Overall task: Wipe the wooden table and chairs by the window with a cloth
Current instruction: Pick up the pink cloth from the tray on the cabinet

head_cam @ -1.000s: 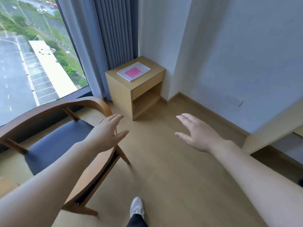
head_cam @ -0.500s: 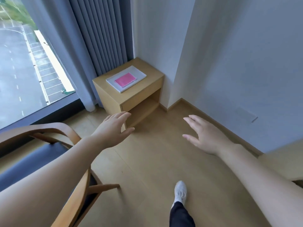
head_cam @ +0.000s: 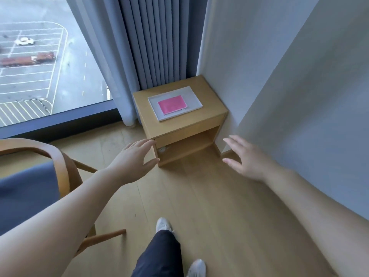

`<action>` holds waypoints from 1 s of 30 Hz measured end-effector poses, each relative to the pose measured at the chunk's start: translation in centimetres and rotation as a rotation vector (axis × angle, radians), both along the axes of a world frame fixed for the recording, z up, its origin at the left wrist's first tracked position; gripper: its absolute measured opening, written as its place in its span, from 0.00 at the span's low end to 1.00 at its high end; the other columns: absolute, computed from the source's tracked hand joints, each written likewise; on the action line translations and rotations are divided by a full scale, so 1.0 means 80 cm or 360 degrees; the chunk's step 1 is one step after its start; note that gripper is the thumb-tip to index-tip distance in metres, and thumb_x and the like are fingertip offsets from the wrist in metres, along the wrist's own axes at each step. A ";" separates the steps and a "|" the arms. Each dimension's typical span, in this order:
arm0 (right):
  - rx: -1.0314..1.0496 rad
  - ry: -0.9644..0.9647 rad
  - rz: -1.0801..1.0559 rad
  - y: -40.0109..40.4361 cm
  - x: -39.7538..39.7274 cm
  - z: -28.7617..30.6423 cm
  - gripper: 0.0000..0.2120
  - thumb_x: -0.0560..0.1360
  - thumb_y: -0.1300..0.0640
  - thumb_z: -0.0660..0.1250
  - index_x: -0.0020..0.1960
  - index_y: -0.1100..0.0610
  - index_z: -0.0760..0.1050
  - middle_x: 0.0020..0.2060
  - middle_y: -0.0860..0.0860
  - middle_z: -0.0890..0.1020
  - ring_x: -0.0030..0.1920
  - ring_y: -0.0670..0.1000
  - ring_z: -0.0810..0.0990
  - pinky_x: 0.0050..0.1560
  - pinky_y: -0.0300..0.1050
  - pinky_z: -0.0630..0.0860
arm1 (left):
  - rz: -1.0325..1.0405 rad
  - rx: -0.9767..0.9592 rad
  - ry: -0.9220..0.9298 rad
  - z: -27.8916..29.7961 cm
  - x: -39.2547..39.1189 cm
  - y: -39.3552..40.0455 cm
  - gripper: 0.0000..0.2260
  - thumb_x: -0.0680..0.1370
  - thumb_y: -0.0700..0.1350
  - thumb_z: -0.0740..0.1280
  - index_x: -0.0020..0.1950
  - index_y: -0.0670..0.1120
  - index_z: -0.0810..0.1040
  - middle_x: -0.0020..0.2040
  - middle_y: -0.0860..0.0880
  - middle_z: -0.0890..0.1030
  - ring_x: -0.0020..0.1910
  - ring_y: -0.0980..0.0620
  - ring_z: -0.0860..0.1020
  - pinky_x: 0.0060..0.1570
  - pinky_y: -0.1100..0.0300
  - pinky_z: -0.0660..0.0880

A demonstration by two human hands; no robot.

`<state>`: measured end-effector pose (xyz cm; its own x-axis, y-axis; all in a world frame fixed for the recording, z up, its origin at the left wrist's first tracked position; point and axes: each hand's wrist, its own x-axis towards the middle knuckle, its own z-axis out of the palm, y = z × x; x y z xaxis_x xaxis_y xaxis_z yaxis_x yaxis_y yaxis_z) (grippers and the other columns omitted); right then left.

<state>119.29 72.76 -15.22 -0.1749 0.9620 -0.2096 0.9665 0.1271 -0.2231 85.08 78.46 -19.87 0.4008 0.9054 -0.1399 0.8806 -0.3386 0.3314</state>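
Room: light wooden floor (head_cam: 209, 196), pale wall (head_cam: 299, 86) on the right, grey-blue pleated curtain (head_cam: 155, 41) drawn beside a large window (head_cam: 40, 56) through which a marked car park is seen.
Bench: a small wooden bench (head_cam: 179, 124) is set in the corner, against the wall and just in front of the curtain; one open compartment is seen under its top.
On the bench: a flat white tray (head_cam: 194, 98) is laid on the top, and a pink cloth (head_cam: 172, 104) is laid folded flat inside it, touched by neither hand.
Chair: a wooden chair (head_cam: 61, 168) with a curved back rail and a dark blue seat is seen at the left, near the window and well apart from the bench.
Left hand (head_cam: 133, 159): held out above the floor with fingers spread wide and nothing held; its fingertips appear just before the bench's near left corner, and contact cannot be told.
Right hand (head_cam: 246, 158): held out with fingers loosely spread and nothing held, near the foot of the wall to the right of the bench.
Person: a dark trouser leg (head_cam: 159, 254) and two white shoes are seen at the lower edge, standing on the floor.
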 end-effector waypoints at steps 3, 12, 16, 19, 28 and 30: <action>-0.0035 -0.0031 0.0135 0.078 0.001 -0.015 0.31 0.78 0.42 0.59 0.77 0.51 0.56 0.76 0.50 0.58 0.74 0.53 0.61 0.69 0.47 0.62 | 0.0107 -0.0013 0.0003 -0.022 -0.004 0.050 0.29 0.76 0.63 0.59 0.74 0.54 0.60 0.73 0.53 0.66 0.71 0.48 0.66 0.67 0.51 0.65; -0.0224 -0.0238 0.0362 0.332 -0.001 -0.063 0.30 0.80 0.44 0.58 0.77 0.53 0.54 0.77 0.52 0.57 0.76 0.52 0.56 0.72 0.47 0.58 | 0.0288 -0.0190 -0.0045 -0.088 0.011 0.270 0.27 0.78 0.59 0.60 0.75 0.53 0.60 0.74 0.52 0.65 0.72 0.46 0.63 0.69 0.51 0.63; -0.0306 -0.0268 0.0411 0.421 0.004 -0.078 0.30 0.80 0.43 0.57 0.77 0.51 0.53 0.77 0.50 0.56 0.76 0.51 0.56 0.72 0.48 0.59 | 0.0285 -0.0216 0.0017 -0.102 0.017 0.342 0.27 0.79 0.58 0.60 0.75 0.51 0.60 0.74 0.51 0.64 0.73 0.47 0.62 0.70 0.52 0.60; -0.0325 -0.0236 0.0466 0.479 0.007 -0.094 0.29 0.80 0.45 0.58 0.77 0.53 0.54 0.77 0.51 0.57 0.76 0.51 0.56 0.72 0.48 0.58 | 0.0288 -0.0210 0.0030 -0.112 0.020 0.378 0.27 0.79 0.57 0.60 0.75 0.50 0.60 0.74 0.50 0.65 0.73 0.47 0.62 0.70 0.53 0.58; -0.0406 -0.0200 0.0806 0.637 0.029 -0.165 0.28 0.81 0.47 0.58 0.77 0.54 0.55 0.77 0.53 0.57 0.76 0.52 0.55 0.74 0.48 0.55 | 0.0489 -0.0296 0.0142 -0.150 0.055 0.422 0.25 0.80 0.55 0.61 0.75 0.48 0.61 0.74 0.50 0.65 0.71 0.48 0.64 0.70 0.54 0.59; -0.0462 -0.0190 0.0877 0.669 0.035 -0.182 0.29 0.81 0.47 0.58 0.78 0.54 0.54 0.77 0.53 0.56 0.77 0.52 0.53 0.75 0.48 0.54 | 0.0601 -0.0334 0.0146 -0.154 0.070 0.429 0.25 0.80 0.54 0.61 0.75 0.48 0.61 0.74 0.49 0.65 0.72 0.48 0.63 0.70 0.54 0.58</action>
<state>122.12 126.26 -29.78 -0.5876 0.6385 -0.4971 0.7969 0.5634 -0.2182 90.71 112.74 -32.16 0.0244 0.9342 -0.3558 0.9586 0.0791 0.2735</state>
